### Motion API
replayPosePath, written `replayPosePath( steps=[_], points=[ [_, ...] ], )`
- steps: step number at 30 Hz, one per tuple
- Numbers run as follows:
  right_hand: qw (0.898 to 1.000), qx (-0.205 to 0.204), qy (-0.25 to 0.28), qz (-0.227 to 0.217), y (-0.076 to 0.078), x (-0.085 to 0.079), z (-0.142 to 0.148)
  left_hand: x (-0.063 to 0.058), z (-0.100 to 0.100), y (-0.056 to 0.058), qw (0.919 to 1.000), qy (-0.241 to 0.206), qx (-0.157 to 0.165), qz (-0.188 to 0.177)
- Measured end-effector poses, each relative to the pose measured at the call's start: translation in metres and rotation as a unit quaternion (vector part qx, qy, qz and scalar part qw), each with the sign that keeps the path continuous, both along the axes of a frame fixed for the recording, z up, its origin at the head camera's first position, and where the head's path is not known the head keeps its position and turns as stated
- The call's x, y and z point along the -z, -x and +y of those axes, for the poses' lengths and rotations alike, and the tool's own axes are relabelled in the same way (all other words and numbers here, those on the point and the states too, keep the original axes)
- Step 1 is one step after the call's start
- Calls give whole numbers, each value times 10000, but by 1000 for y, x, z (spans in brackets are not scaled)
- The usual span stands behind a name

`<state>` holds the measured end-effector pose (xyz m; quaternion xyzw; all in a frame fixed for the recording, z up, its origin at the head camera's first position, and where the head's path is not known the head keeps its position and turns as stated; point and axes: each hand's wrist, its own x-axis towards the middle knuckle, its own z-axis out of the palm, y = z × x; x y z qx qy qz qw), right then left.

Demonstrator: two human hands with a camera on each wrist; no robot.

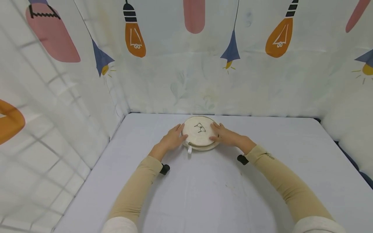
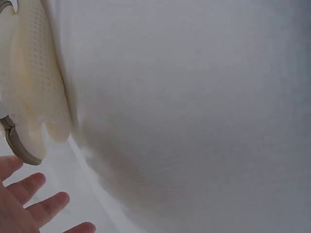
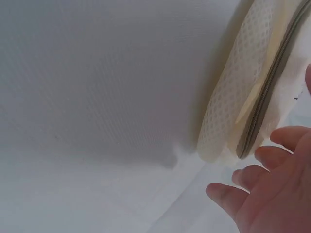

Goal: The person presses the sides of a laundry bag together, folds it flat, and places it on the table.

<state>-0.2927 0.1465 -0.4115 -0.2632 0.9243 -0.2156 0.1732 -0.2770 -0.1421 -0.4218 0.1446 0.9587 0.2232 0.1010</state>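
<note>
A round cream mesh zip pouch (image 1: 199, 132) lies near the far edge of the table, a dark line drawing on its top. Its white zipper pull (image 1: 189, 149) hangs at the front left. At the pouch's left side is my left hand (image 1: 172, 137), fingers spread and fairly straight in the left wrist view. My right hand (image 1: 225, 134) rests against the opposite side, thumb toward the front and fingers loosely extended. The right wrist view shows the brown zipper (image 3: 265, 92) running along the pouch's side above its mesh wall (image 3: 233, 92).
A white cloth covers the table (image 1: 204, 194). Behind it hangs a white curtain (image 1: 186, 81) printed with lamps and bulbs, close to the far edge. More curtain (image 1: 52, 129) closes off the left side.
</note>
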Motion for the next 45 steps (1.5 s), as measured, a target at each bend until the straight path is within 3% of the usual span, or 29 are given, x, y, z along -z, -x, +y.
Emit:
replayPosePath(
  steps=[10, 19, 29, 36, 45],
  points=[
    [9972, -423, -438, 434, 3, 5, -11, -1, 11, 2, 9949, 783, 627, 106],
    [9946, -469, -845, 391, 3, 9, -20, -2, 25, 3, 9866, 1341, 932, 29],
    [9935, -410, -1025, 294, 2, 14, -26, 1, 33, 3, 9825, 1621, 891, -224],
    [9930, -264, -1142, 171, 6, 20, -29, -4, 39, 2, 9805, 1757, 828, -289],
    [9907, -215, -1342, 6, 4, 17, -30, -3, 43, 0, 9799, 1785, 765, -462]
  ],
)
